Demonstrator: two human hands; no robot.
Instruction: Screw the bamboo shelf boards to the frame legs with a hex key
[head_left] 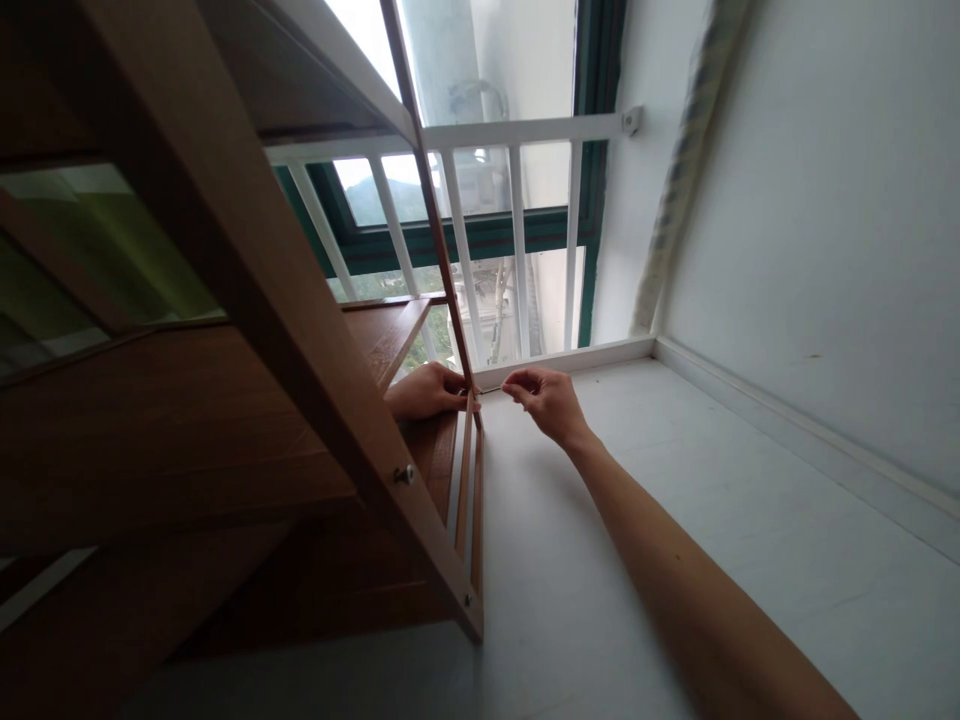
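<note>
A wooden shelf unit [187, 440], brown with a smooth, lightly grained finish, stands on the pale floor [555, 620], beside a white railing [517, 131] with at least five upright bars. Two of its posts are plain: one near post [322, 380], one slimmer far post [441, 250]. The near post bears two metal bolts, the upper [405, 474] protruding, the lower [468, 600] nearly flush. Two hands meet at the far post's lower part. The right hand [551, 402] pinches one thin rod [491, 390], pointing toward the post; the left hand [426, 392] has its fingers gathered there, though whether they grip anything cannot be told.
</note>
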